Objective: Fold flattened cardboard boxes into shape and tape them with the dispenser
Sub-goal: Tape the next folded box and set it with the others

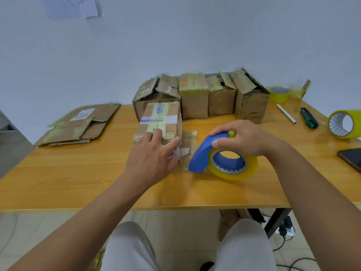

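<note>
A small cardboard box (160,119), folded into shape with yellowish tape along its top seam, stands near the middle of the wooden table (78,173). My left hand (154,153) rests flat on its near top edge, fingers spread. My right hand (248,137) grips the blue tape dispenser (205,153) with its yellow tape roll (234,165), just right of the box. A strip of tape runs down the box's near right side toward the dispenser. Flattened cardboard boxes (78,124) lie stacked at the table's left.
Several folded boxes (195,94) stand in a row along the back wall. At the right are two spare yellow tape rolls (343,123), a white pen (286,113), a green utility knife (309,117) and a dark phone (351,158). Cables lie on the floor.
</note>
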### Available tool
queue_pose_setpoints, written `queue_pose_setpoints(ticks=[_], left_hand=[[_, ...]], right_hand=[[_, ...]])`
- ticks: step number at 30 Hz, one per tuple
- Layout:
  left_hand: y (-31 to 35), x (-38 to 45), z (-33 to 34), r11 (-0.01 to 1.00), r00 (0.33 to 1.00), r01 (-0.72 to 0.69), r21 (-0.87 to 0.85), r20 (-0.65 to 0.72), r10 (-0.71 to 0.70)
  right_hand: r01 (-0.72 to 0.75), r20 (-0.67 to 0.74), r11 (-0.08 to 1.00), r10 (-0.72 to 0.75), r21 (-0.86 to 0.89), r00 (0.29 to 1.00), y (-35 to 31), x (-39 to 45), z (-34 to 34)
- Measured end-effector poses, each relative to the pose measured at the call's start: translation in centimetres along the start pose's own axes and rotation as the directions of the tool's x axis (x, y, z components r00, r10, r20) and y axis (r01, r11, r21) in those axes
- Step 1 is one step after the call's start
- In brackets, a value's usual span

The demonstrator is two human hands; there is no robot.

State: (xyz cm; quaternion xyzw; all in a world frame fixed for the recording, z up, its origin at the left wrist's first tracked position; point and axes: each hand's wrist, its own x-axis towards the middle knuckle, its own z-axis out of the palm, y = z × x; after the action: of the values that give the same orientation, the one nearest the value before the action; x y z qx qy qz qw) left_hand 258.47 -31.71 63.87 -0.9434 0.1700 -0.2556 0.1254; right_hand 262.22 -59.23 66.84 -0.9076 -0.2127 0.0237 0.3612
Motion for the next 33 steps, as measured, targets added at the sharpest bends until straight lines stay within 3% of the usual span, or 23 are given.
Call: queue_pose_setpoints(ticks=[2, 6, 12, 16, 25, 33], left_hand=[[0.1, 0.1, -0.1, 0.999, 0.999, 0.029, -0.045, 0.016, -0.029], [1.0, 0.7, -0.6, 0.967, 0.984, 0.178, -0.181, 0.066, -0.169], [2.5, 2.2, -1.2, 0.916, 0.935, 0.353, -0.192, 0.084, -0.343], [2.9, 2.3, -0.1, 0.944, 0.948, 0.311, -0.111, -0.033, -0.316], [0.7, 1.1, 1.7, 0.974, 0.960, 0.175, -0.140, -0.197, -0.201], [-0.9, 0.8, 3.1, 0.948, 0.944, 0.080, -0.309, -0.281, -0.171]], right_hand=[[-0.041, -0.118, 0.998, 0.047, 0.053, 0.992, 1.2, -0.5, 0.5], [-0.054, -0.391, 0.979, 0.129, 0.197, 0.911, 2.3, -1.3, 1.2], [-0.058, -0.518, 0.967, 0.183, 0.248, 0.835, 2.3, -0.3, 4.4], [-0.058, -0.567, 0.966, 0.197, 0.254, 0.800, 1.9, 0.8, 7.0], [-0.049, -0.688, 0.959, 0.236, 0.280, 0.686, 1.7, 2.4, 10.0], [-0.086, -0.682, 0.967, 0.230, 0.239, 0.694, 1.7, 2.6, 9.9]])
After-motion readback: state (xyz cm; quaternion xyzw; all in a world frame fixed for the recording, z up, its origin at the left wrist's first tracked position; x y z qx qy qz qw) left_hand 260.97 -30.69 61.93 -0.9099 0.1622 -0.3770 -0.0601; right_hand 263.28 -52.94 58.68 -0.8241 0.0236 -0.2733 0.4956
